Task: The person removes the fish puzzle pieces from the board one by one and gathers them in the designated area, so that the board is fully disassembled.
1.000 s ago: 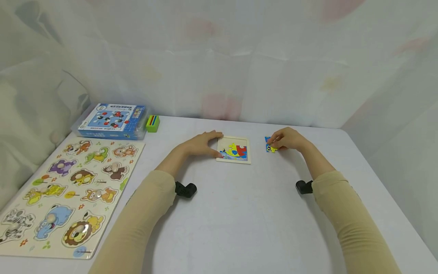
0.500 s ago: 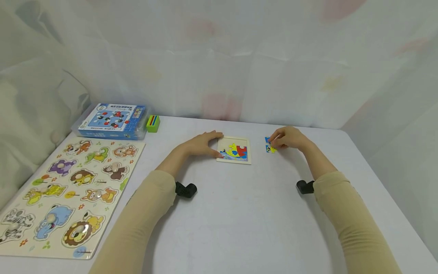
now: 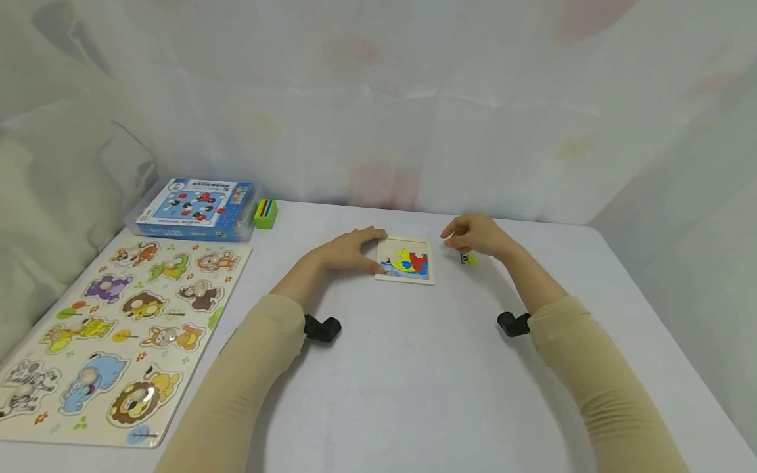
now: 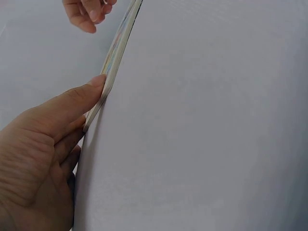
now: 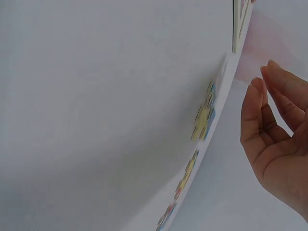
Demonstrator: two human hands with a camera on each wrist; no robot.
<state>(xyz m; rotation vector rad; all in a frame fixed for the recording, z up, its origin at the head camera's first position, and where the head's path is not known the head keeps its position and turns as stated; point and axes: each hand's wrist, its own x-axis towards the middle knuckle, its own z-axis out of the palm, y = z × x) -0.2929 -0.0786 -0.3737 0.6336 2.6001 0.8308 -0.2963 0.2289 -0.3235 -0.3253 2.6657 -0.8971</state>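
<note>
Still gripping the puzzle frame (image 3: 394, 246) with the left hand (image 3: 349, 251); shifted toward it with the right hand (image 3: 480, 235), narrowly curled, visibly bare.

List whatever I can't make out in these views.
Right hand, head view: its own fingers hide whether it pinches a piece.
Loose puzzle pieces: partly covered by that hand in the head view; blurred, nearly edge-on in the right wrist view.
Puzzle tray, left wrist view: picture too oblique; top edge cuts it off.
Molecular model box, head view: fine print too small.
</note>
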